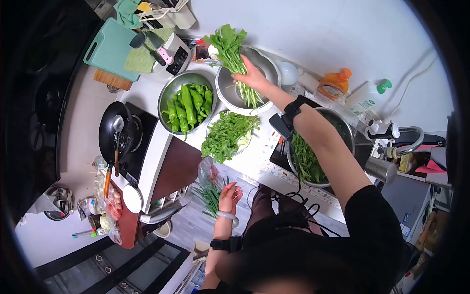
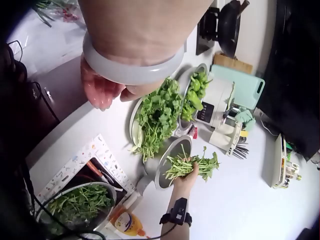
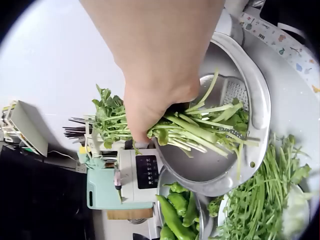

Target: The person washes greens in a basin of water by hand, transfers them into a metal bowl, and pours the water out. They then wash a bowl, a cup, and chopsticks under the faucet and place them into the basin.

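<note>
My right hand [image 1: 253,76] grips a bunch of leafy greens [image 1: 228,48] round its stems. The leaves point toward the wall, and the cut stems hang over a steel basin [image 3: 260,105] that has a perforated grater-like part inside. My left hand [image 1: 228,198] hangs beside my body below the counter edge, fingers loosely curled with nothing in them, a pale bangle [image 2: 131,70] on its wrist. Closest to the basin is a plate of cilantro-like herbs [image 1: 226,134], with some pale pieces at its edge. More wet greens [image 1: 307,159] fill a metal bowl at the sink.
Green peppers [image 1: 188,103] sit in a steel bowl beside the basin. A wok [image 1: 113,128] stands on the stove at left. Orange [image 1: 335,83] and white bottles [image 1: 367,95] line the wall near the faucet [image 1: 411,134]. Green onions [image 1: 208,196] lie in a bag below.
</note>
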Available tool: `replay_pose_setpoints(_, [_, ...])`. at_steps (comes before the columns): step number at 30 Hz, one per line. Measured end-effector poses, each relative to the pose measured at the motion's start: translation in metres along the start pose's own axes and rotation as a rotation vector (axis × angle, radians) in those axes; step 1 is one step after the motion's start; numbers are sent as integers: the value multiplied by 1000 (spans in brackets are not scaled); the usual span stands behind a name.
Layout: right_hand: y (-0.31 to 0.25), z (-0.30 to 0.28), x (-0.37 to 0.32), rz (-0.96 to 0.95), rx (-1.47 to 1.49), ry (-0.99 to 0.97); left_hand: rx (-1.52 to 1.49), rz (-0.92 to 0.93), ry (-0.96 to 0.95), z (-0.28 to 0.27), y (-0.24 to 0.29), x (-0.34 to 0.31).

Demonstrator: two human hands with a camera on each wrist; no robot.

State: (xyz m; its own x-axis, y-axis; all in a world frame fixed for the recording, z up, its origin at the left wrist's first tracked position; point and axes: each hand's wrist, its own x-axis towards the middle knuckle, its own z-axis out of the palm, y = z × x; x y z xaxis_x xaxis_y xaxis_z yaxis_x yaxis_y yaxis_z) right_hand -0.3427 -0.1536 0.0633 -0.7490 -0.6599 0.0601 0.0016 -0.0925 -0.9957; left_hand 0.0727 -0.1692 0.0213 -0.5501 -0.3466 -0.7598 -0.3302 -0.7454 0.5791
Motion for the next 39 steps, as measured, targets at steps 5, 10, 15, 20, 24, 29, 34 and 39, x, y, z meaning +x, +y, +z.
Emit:
replay_pose_setpoints(5, [40, -4, 2, -100, -531, 138, -10, -14, 51, -20, -8, 5])
replay_pose_setpoints(10, [11, -20, -24, 124, -775, 160, 24, 3, 42, -6, -6, 9])
replay_pose_setpoints(15, [-35, -56, -106, -99, -737, 288, 123, 0, -53, 29, -8, 15])
replay_pose_setpoints(20, [-26, -108, -241, -67, -524, 393, 310, -2, -140, 78, -21, 15])
replay_pose_setpoints(24, [27, -148, -352, 215, -551, 395, 401, -10, -222, 119, -37, 12])
replay_pose_setpoints(29, [134, -231, -432, 382, -697, 535, 529, 12, -324, 164, -67, 18])
replay_pose_setpoints(34, [101, -219, -407, 432, -647, 471, 547, 5, -360, 194, -85, 14])
replay_pose_setpoints(39, [129, -208, -374, 947, -781, 345, 594, -13, -331, 192, -96, 13])
